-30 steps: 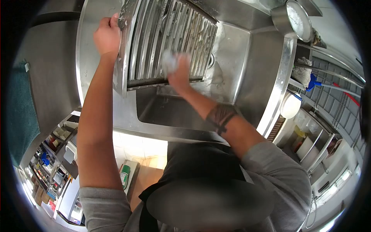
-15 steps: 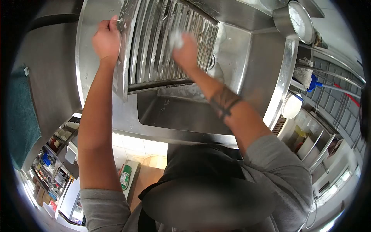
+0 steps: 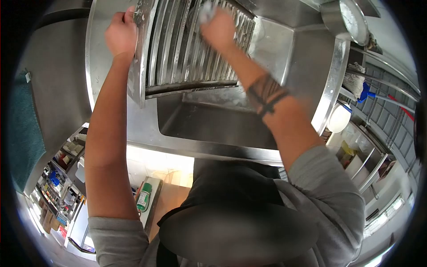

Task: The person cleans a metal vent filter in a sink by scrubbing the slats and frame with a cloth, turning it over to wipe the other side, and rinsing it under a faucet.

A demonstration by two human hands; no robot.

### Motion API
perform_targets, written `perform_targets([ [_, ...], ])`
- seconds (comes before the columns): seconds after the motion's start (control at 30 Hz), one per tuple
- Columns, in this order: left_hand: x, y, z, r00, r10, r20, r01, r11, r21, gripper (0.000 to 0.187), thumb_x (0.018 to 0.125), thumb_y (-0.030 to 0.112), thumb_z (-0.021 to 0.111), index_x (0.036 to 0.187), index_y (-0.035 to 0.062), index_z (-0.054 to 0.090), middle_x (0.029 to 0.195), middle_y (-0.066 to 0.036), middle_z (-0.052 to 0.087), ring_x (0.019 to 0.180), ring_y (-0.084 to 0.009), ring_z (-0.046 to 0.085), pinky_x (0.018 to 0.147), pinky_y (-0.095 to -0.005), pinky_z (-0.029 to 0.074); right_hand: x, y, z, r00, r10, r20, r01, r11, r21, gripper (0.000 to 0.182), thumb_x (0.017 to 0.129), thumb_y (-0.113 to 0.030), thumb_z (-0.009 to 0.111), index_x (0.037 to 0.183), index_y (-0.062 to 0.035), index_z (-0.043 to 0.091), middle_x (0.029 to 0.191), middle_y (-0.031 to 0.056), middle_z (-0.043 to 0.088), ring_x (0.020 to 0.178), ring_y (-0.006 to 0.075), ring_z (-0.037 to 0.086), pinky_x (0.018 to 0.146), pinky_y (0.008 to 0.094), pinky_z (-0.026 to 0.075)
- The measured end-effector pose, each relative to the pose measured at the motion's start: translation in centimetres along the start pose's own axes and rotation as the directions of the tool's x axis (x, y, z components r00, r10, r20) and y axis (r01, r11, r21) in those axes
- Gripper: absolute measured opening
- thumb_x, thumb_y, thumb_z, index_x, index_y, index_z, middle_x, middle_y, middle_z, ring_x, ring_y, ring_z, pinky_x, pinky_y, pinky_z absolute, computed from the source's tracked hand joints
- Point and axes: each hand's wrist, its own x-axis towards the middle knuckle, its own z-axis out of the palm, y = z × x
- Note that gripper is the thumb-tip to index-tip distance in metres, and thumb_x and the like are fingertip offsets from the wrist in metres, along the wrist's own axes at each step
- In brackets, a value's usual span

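Slatted metal panel [image 3: 189,51] sits partly over the sink [image 3: 213,122], slats running twelve-to-six. I see it at three o'clock from the left hand [image 3: 121,36], curled by its rim; grip I cannot tell. Right hand [image 3: 219,30], closed around pale scrubber [image 3: 206,12], is nearer, over it.

The head-worn camera looks down over the sink [image 3: 222,122].
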Motion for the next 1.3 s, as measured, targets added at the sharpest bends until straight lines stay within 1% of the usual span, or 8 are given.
perform_targets([
  [0.23,0.2,-0.2,-0.2,1.000,0.015,0.022,-0.016,0.999,0.046,0.046,0.102,0.054,0.056,0.096,0.0109,0.074,0.082,-0.017,0.074,0.080,-0.0430,0.070,0.071,-0.0513,0.055,-9.8,-2.1,-3.0,0.840,0.098,0.534,-0.192,0.973,0.124,0.039,0.091,-0.034,0.068,0.107,0.0008,0.068,0.107,0.0240,0.069,0.097,0.0401,0.071,0.086,0.0475,0.059],
  [0.37,0.2,-0.3,-0.3,0.999,0.011,0.036,-0.014,0.997,0.079,0.046,0.101,0.051,0.060,0.102,0.0078,0.075,0.081,-0.017,0.073,0.079,-0.0400,0.070,0.074,-0.0478,0.054,4.2,0.9,-0.3,0.974,0.006,0.227,-0.011,1.000,0.021,0.048,0.093,-0.044,0.062,0.089,0.0020,0.073,0.077,0.0269,0.070,0.076,0.0412,0.073,0.074,0.0504,0.060],
  [0.4,0.2,-0.7,0.0,0.999,0.037,0.026,-0.039,0.996,0.076,0.047,0.101,0.052,0.060,0.103,0.0078,0.075,0.082,-0.018,0.073,0.080,-0.0404,0.070,0.075,-0.0480,0.054,7.2,-1.9,-4.0,0.706,0.356,0.613,-0.467,0.884,0.024,0.035,0.089,-0.022,0.065,0.106,0.0093,0.066,0.092,0.0308,0.073,0.084,0.0417,0.074,0.079,0.0510,0.061],
  [0.53,0.2,-0.2,0.2,1.000,0.023,-0.014,-0.024,0.999,-0.032,0.046,0.102,0.053,0.058,0.096,0.0101,0.073,0.082,-0.019,0.073,0.080,-0.0433,0.069,0.071,-0.0518,0.054,-1.2,-0.7,-1.0,0.974,0.098,0.202,-0.099,0.995,-0.004,0.037,0.089,-0.036,0.069,0.100,0.0000,0.069,0.090,0.0244,0.072,0.086,0.0411,0.073,0.080,0.0500,0.060],
  [0.8,0.3,0.1,-0.3,0.999,0.054,0.002,-0.054,0.998,0.025,0.046,0.101,0.052,0.059,0.095,0.0095,0.073,0.080,-0.018,0.073,0.079,-0.0423,0.069,0.072,-0.0508,0.054,-8.1,-2.3,-3.6,0.840,0.058,0.540,-0.110,0.992,0.065,0.030,0.092,-0.028,0.063,0.102,0.0001,0.067,0.103,0.0222,0.069,0.083,0.0393,0.071,0.080,0.0479,0.060],
  [1.03,0.3,-0.2,0.0,0.997,0.078,-0.024,-0.075,0.993,0.096,0.047,0.101,0.053,0.059,0.095,0.0098,0.074,0.080,-0.018,0.073,0.079,-0.0416,0.070,0.073,-0.0500,0.055,6.6,2.3,1.4,0.944,0.298,-0.140,-0.263,0.938,0.224,0.024,0.087,-0.016,0.066,0.089,0.0073,0.071,0.085,0.0301,0.071,0.084,0.0387,0.074,0.076,0.0467,0.059],
  [1.07,0.4,-0.3,0.1,0.997,0.072,-0.026,-0.070,0.993,0.091,0.047,0.101,0.053,0.059,0.095,0.0098,0.074,0.080,-0.018,0.073,0.079,-0.0416,0.070,0.073,-0.0500,0.055,4.9,-0.2,-2.3,0.975,0.184,-0.126,-0.065,0.774,0.630,0.024,0.083,-0.012,0.067,0.095,0.0083,0.072,0.085,0.0296,0.071,0.084,0.0433,0.072,0.076,0.0482,0.058],
  [1.3,0.6,-0.2,0.0,0.992,0.113,-0.056,-0.108,0.991,0.077,0.048,0.101,0.054,0.059,0.095,0.0094,0.076,0.080,-0.018,0.074,0.077,-0.0413,0.071,0.071,-0.0500,0.055,-14.8,-3.9,-1.2,0.989,-0.108,-0.099,0.144,0.852,0.503,0.030,0.077,-0.006,0.074,0.107,-0.0077,0.075,0.125,0.0174,0.062,0.127,0.0348,0.054,0.107,0.0522,0.040],
])
